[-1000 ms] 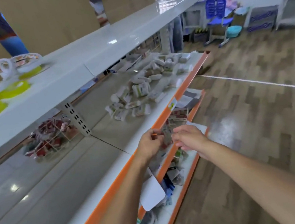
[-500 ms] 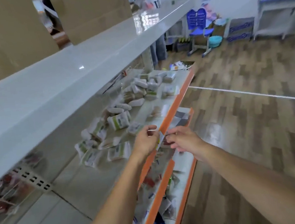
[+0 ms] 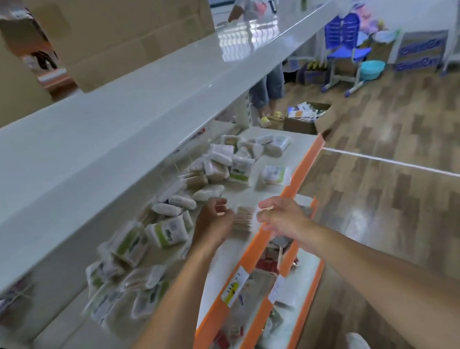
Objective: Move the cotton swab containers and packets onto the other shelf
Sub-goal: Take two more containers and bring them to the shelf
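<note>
Shelf [image 3: 247,225] | left hand [image 3: 214,221], right hand [image 3: 280,216]: both pinch swab packet [image 3: 242,220] between curled fingers

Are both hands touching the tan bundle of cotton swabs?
Touching. The head view shows the left hand and right hand pinching the tan swab bundle at its ends.

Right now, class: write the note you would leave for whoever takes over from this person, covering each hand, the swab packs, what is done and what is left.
Left hand and right hand hold one swab packet between them, over the front of the middle shelf.
Done: a pile of packets and containers already lies on that shelf.
Left: set this packet down; packs still show on the lower shelves, though blur hides what they are.
</note>
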### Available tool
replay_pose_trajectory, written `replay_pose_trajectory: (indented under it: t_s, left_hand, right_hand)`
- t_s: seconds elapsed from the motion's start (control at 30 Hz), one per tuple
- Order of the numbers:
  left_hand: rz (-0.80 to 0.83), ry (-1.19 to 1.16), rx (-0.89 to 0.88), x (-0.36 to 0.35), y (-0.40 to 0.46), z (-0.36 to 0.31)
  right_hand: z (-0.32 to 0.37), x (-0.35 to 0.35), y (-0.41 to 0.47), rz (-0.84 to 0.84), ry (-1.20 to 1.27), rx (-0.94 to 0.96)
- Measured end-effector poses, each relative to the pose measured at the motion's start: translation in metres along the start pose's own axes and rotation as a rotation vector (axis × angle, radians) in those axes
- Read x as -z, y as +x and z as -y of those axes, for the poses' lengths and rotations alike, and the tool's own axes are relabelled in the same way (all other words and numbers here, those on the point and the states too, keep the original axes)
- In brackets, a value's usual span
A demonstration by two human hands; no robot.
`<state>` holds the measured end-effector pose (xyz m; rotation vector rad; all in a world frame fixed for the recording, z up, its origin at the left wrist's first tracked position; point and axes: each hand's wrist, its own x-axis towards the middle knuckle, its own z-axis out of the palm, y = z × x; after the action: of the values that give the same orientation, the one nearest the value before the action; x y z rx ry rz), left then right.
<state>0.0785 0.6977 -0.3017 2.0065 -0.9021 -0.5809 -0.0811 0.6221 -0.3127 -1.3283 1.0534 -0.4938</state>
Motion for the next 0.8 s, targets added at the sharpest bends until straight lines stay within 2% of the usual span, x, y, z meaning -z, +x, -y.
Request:
replay_pose_trajectory:
  t_s: [0.13, 0.43, 0.63, 0.8]
  left_hand:
    - [-0.087, 0.007, 0.026, -0.031, 0.038, -0.019]
    - [-0.139, 0.060, 0.068, -0.109, 0.100, -0.086]
    - [-0.225, 0.296, -0.005, -0.137, 0.135, -0.111]
    - [-0.363, 0.676, 0.007, -0.138, 0.175, -0.104]
  right_hand:
    - [0.012, 0.031, 0.055, 0.068, -0.066, 0.032]
    - [0.051, 0.112, 0.155, 0.135, -0.230, 0.075]
    - [0.062, 0.135, 0.201, 0.150, -0.502, 0.215]
    - [0.065, 0.128, 0.235, 0.100, -0.623, 0.379]
